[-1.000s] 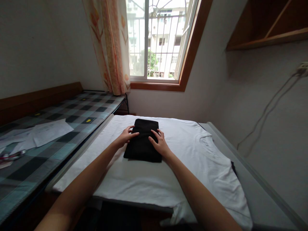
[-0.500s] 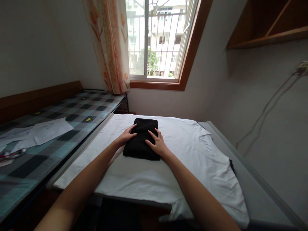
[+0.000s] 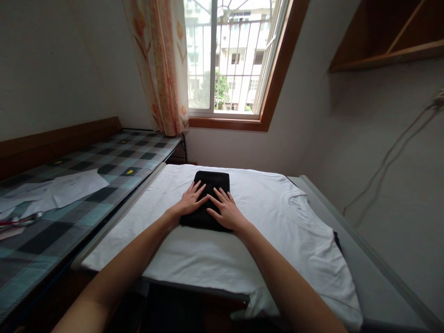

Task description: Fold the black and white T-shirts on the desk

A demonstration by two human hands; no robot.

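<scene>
A folded black cloth (image 3: 212, 179) lies as a neat rectangle on a white T-shirt (image 3: 263, 203), which is spread over a grey table (image 3: 367, 273) with its collar toward the right. My left hand (image 3: 190, 199) rests flat on the left part of the black cloth, fingers spread. On the right part lies my right hand (image 3: 226, 209), also flat with its fingers apart. The fingertips of the two hands come close together or touch near the middle of the cloth. Neither hand grips anything.
A bed with a checked cover (image 3: 79, 185) stands along the left, with white papers (image 3: 78, 185) on it. Behind the table are a barred window (image 3: 239, 60) and a flowered curtain (image 3: 166, 69). A wooden shelf (image 3: 391, 60) and a cable (image 3: 385, 157) are on the right wall.
My left hand has moved right, farther onto the black cloth, and its fingers have spread out flat. My right hand has flattened with little shift. The view has moved slightly.
</scene>
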